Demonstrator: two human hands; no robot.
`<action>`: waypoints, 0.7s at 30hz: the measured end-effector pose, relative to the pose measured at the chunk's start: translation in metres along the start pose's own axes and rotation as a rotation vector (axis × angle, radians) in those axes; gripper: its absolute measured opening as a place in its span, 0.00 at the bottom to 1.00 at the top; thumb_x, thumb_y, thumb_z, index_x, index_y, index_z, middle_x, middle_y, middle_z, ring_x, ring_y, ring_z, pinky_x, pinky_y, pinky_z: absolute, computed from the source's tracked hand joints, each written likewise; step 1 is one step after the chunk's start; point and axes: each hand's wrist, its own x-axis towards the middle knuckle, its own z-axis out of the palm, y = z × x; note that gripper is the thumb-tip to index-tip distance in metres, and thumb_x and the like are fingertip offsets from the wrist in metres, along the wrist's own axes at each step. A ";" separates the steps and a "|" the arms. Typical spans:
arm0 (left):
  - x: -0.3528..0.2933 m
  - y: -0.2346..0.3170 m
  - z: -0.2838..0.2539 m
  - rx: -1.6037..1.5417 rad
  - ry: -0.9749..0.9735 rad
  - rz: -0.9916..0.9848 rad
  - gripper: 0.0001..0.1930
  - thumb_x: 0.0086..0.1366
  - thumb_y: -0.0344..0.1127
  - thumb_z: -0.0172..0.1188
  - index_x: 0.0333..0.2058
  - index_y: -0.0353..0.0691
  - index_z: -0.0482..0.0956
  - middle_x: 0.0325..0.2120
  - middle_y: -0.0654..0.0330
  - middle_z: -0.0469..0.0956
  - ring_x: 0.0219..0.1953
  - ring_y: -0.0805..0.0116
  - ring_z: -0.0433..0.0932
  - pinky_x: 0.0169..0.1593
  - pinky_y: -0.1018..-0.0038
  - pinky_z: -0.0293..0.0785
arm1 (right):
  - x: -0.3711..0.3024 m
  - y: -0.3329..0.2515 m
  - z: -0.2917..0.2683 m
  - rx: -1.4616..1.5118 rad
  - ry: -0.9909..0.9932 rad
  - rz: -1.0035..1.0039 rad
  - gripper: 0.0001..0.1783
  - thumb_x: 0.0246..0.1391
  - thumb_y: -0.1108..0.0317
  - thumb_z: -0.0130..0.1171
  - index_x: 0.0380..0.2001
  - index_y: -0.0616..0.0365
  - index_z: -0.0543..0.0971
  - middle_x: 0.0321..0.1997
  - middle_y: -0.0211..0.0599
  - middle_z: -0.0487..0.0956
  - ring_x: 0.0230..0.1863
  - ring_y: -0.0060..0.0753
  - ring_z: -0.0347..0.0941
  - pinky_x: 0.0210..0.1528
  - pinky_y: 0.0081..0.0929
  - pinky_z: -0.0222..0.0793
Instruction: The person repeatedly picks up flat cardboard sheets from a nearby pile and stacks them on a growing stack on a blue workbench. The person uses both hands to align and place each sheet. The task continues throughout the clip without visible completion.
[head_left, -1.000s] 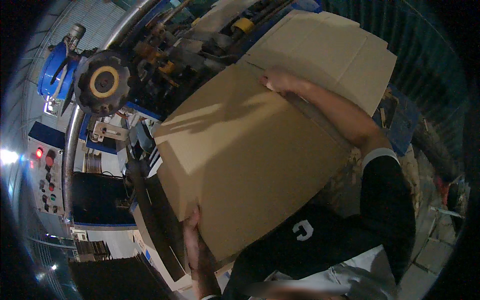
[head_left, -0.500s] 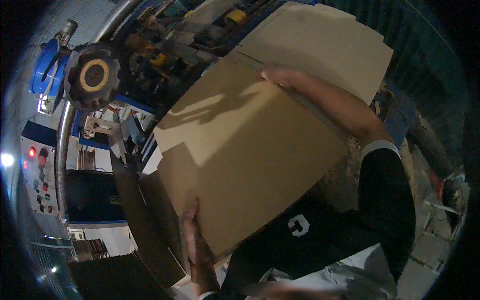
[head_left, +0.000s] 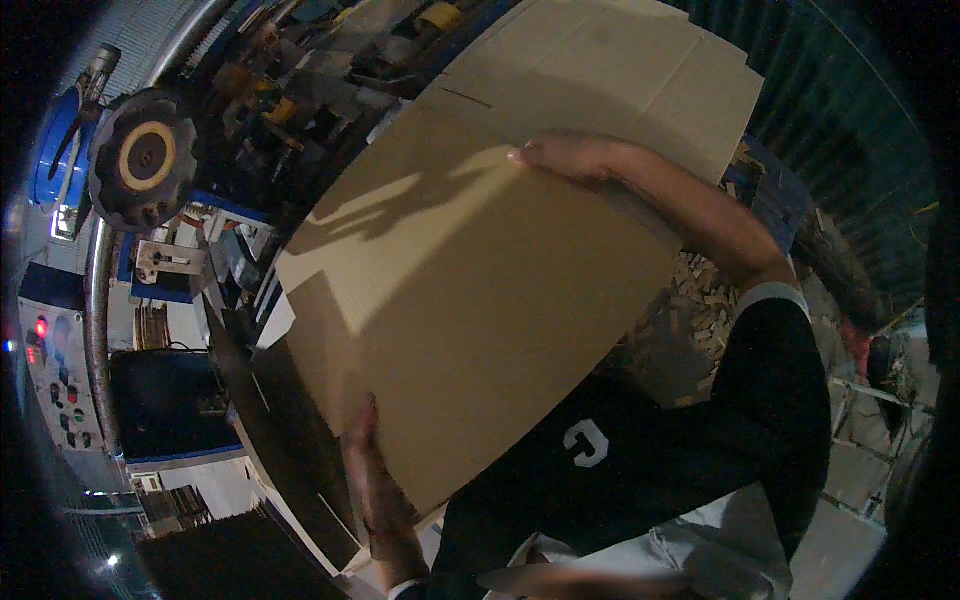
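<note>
1. We see a large flat cardboard sheet [head_left: 470, 290] held between the person's two hands, tilted across the middle of the view.
2. The left hand [head_left: 372, 470] sits at the sheet's near lower edge, fingers flat against that edge and curled under it; we read this as a loose grip on the cardboard, though the fingertips are hidden behind the sheet.
3. The right hand [head_left: 565, 155] lies on the far upper part of the sheet, palm down, fingers stretched out and pressed onto the top face, thumb side toward the left.
4. The cardboard sheet spans from the left hand up to the right hand and goes on beyond it, where creased flaps [head_left: 640, 80] spread out past the right hand's fingertips.
5. The right forearm [head_left: 700, 225] crosses the sheet's right edge, ending in a dark sleeve [head_left: 775, 400] with a pale cuff.
6. To the left of the right hand, beyond the sheet's far left edge, stands a machine [head_left: 290, 90] with a round black toothed wheel [head_left: 145, 155] that has a yellow ring on it.
7. Left of the left hand, well apart from it, is a grey control panel [head_left: 50, 370] with red lights and buttons.
8. Below the right forearm, the ground shows scattered cardboard scraps [head_left: 705, 310].
</note>
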 end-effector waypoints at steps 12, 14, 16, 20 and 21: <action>-0.016 -0.058 -0.088 0.952 0.052 0.643 0.17 0.60 0.43 0.54 0.37 0.32 0.76 0.31 0.51 0.77 0.34 0.59 0.75 0.41 0.69 0.70 | 0.002 0.002 0.010 -0.551 0.358 0.122 0.26 0.58 0.48 0.38 0.42 0.59 0.74 0.41 0.54 0.75 0.44 0.54 0.70 0.47 0.45 0.63; -0.050 -0.084 -0.136 1.031 0.328 1.016 0.20 0.60 0.46 0.53 0.33 0.30 0.75 0.32 0.50 0.77 0.35 0.56 0.74 0.42 0.67 0.71 | 0.001 0.001 0.007 -0.680 0.370 0.139 0.26 0.57 0.45 0.40 0.40 0.57 0.75 0.40 0.51 0.76 0.43 0.52 0.71 0.46 0.46 0.64; -0.065 -0.095 -0.168 1.026 0.704 1.541 0.28 0.57 0.56 0.53 0.40 0.31 0.69 0.34 0.51 0.72 0.36 0.57 0.72 0.40 0.67 0.70 | -0.001 -0.005 0.005 -0.865 0.294 0.230 0.27 0.56 0.45 0.41 0.39 0.58 0.75 0.40 0.51 0.76 0.43 0.54 0.71 0.47 0.46 0.64; -0.063 -0.089 -0.188 0.773 1.168 1.980 0.35 0.57 0.62 0.51 0.51 0.37 0.60 0.46 0.52 0.65 0.44 0.58 0.66 0.47 0.61 0.64 | -0.029 -0.030 0.004 -0.754 0.474 0.037 0.19 0.51 0.56 0.52 0.39 0.61 0.75 0.41 0.52 0.74 0.45 0.52 0.69 0.46 0.40 0.65; -0.062 -0.081 -0.194 0.761 1.270 1.943 0.35 0.57 0.60 0.51 0.53 0.37 0.58 0.50 0.51 0.61 0.48 0.59 0.63 0.51 0.61 0.61 | -0.044 -0.037 0.005 -0.773 0.515 -0.066 0.19 0.49 0.56 0.55 0.39 0.60 0.74 0.44 0.51 0.73 0.47 0.52 0.68 0.48 0.40 0.65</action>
